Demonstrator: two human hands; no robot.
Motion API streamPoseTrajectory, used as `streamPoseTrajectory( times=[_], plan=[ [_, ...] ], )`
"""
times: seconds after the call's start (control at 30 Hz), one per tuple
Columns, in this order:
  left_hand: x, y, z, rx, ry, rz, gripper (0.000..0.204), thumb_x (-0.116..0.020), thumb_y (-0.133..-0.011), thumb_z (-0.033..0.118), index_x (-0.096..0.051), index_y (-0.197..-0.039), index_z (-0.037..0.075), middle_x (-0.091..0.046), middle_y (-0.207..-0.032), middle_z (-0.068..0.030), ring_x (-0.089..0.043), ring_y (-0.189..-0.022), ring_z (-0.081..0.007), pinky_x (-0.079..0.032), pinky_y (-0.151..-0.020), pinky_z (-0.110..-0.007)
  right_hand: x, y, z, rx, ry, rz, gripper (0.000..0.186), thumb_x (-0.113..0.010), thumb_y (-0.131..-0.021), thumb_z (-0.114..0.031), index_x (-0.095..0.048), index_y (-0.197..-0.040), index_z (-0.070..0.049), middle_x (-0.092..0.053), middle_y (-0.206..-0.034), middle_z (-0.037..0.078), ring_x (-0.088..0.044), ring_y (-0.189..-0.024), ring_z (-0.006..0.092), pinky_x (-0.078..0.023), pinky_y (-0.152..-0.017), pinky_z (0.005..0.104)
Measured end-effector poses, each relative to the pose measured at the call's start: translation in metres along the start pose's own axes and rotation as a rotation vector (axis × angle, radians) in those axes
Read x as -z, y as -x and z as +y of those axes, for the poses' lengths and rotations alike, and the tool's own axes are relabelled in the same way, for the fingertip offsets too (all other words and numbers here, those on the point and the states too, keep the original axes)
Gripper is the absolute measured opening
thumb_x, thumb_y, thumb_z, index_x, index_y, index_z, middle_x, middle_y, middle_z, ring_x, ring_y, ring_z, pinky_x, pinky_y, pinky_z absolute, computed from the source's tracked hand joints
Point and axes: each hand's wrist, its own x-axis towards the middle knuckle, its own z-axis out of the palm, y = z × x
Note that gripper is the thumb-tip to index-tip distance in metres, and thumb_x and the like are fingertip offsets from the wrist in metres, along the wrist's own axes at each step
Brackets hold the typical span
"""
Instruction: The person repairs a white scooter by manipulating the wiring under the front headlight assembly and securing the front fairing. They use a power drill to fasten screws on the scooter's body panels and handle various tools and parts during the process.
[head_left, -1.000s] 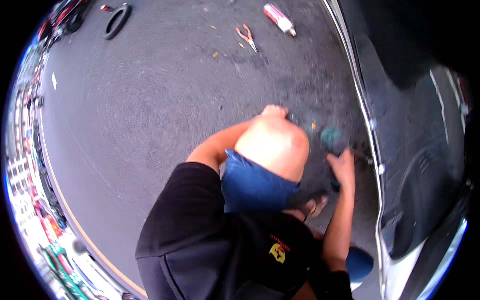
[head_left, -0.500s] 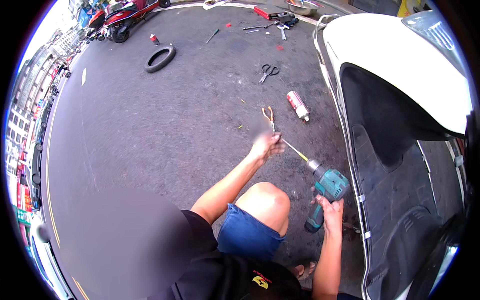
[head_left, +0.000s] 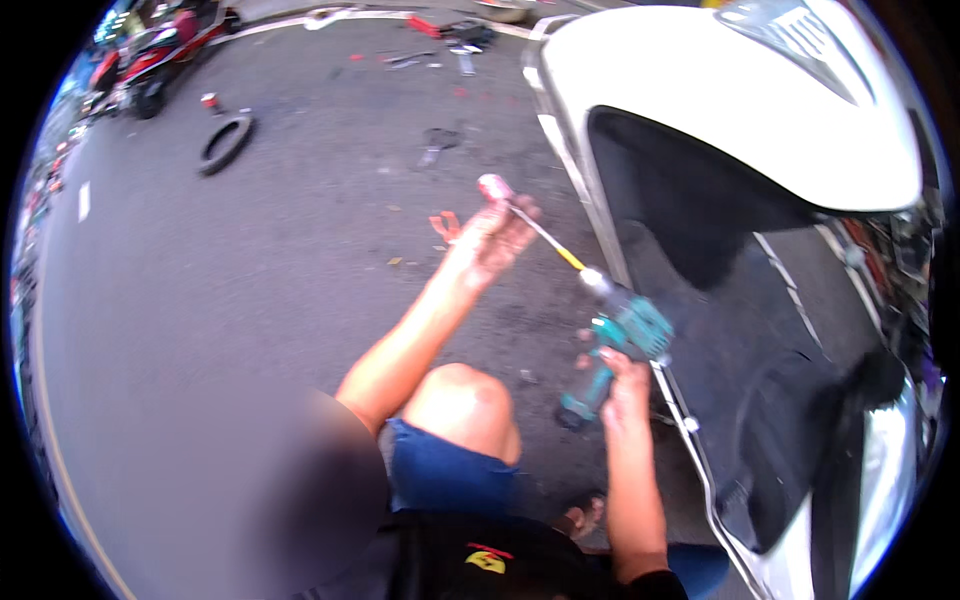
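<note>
My right hand [head_left: 625, 378] is wrapped round the grip of a teal and black cordless drill [head_left: 640, 325], tilted toward the upper left. A long thin bit with a yellow sleeve [head_left: 570, 258] sticks out of its chuck. My left hand [head_left: 490, 245] is open at the far end of the bit, its fingers stretched out and somewhat blurred; whether they touch the tip I cannot tell. Just beyond that hand, a red and white spray can [head_left: 491, 185] lies on the asphalt. Orange-handled pliers [head_left: 443, 226] lie beside my left wrist, partly hidden.
To the right stands a white scooter [head_left: 740, 110] with a metal side rail [head_left: 580, 180] and a black footboard [head_left: 690, 310]. Scissors [head_left: 435, 145], a loose tyre [head_left: 227, 145] and several tools [head_left: 465, 60] lie farther off. A red scooter [head_left: 150, 65] is parked at the upper left.
The whole view has swung right, so the surroundings appear farther left. My left hand has opened out beside the bit's tip. The drill stays in my right hand.
</note>
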Motion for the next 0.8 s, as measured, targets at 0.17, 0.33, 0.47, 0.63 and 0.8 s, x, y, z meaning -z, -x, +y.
streamPoseTrajectory(
  times=[0.17,0.33,0.47,0.63,0.8],
  plan=[
    [-0.024,-0.014,0.002,-0.043,0.037,-0.255,0.017,-0.059,-0.091,0.018,-0.062,-0.107,0.011,-0.064,-0.113,-0.0060,-0.063,-0.104,-0.0239,-0.053,-0.091,-0.041,0.002,-0.004,0.000,-0.126,-0.322,-0.143,0.050,-0.069,-0.074,-0.019,-0.051,-0.118,-0.003,-0.062,-0.102,0.016,-0.060,-0.069,0.0210,-0.051,-0.068,0.0388],
    [-0.078,-0.016,0.005,-0.044,-0.102,-0.295,0.029,-0.056,-0.094,0.022,-0.053,-0.119,0.008,-0.062,-0.116,-0.0116,-0.062,-0.104,-0.0257,-0.053,-0.090,-0.040,-0.022,0.013,-0.020,0.144,-0.139,-0.085,0.051,-0.071,-0.075,-0.018,-0.051,-0.119,-0.003,-0.061,-0.106,0.014,-0.060,-0.073,0.0195,-0.051,-0.070,0.0358],
    [-0.110,0.025,0.009,-0.187,-0.497,-0.291,0.053,-0.054,-0.095,0.029,-0.034,-0.137,0.002,-0.058,-0.121,-0.0162,-0.062,-0.102,-0.0263,-0.052,-0.086,-0.039,-0.043,0.015,-0.041,0.338,0.040,-0.159,0.044,-0.064,-0.084,-0.005,-0.050,-0.125,-0.001,-0.062,-0.115,0.014,-0.062,-0.085,0.0192,-0.052,-0.078,0.0323],
    [-0.065,0.102,0.018,-0.556,-0.906,-0.471,0.106,-0.077,-0.070,0.052,-0.019,-0.146,0.005,-0.041,-0.139,-0.0194,-0.050,-0.122,-0.0293,-0.042,-0.100,-0.042,-0.093,-0.005,-0.055,0.656,0.539,-0.422,0.060,-0.066,-0.083,-0.005,-0.039,-0.136,0.000,-0.050,-0.129,0.014,-0.055,-0.108,0.0223,-0.045,-0.093,0.0358],
    [-0.029,0.135,0.029,-0.621,-0.858,-0.046,0.078,-0.081,-0.069,0.027,-0.043,-0.131,0.001,-0.053,-0.125,-0.0115,-0.053,-0.113,-0.0243,-0.044,-0.096,-0.038,-0.150,-0.017,-0.045,0.849,0.836,-0.733,0.080,-0.064,-0.079,-0.009,-0.021,-0.146,-0.006,-0.032,-0.139,0.030,-0.037,-0.128,0.0472,-0.034,-0.105,0.0469]
  ],
)
